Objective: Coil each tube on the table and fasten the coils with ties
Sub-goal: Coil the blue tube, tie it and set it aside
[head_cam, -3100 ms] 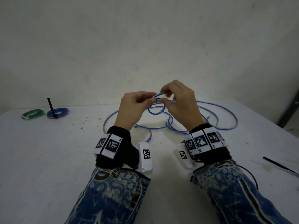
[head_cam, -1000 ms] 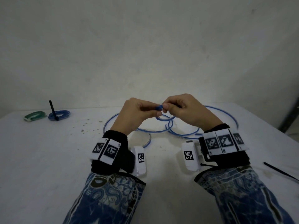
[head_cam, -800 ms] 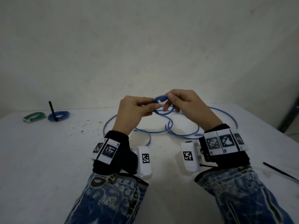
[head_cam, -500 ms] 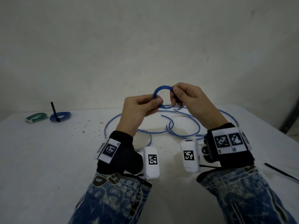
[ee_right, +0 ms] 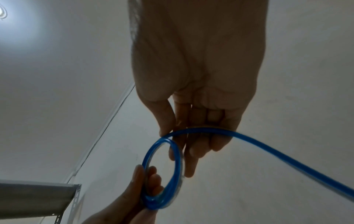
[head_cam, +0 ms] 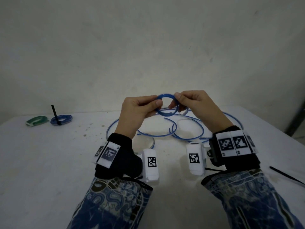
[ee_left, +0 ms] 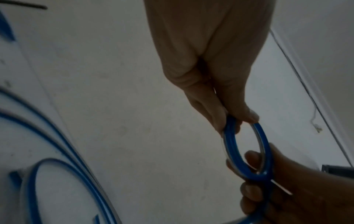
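Dim, grainy frames; wrist views blurred, with glare at upper left.

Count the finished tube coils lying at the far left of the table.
2: a green coil near the table's left edge, and a blue coil just right of it, with a black tie sticking up.

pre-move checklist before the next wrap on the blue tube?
1. Left hand pinches the small coil: ok.
2. Right hand grips the coil's other side and feeds the tube: ok.
3. Coil held clear above the table: ok.
4. Loose tube left to wind, loops overlapping on the table: not ok, snag possible.
5. Spare black tie lying at right: ok.
6. Wraps in the coil lying flush: cannot tell.
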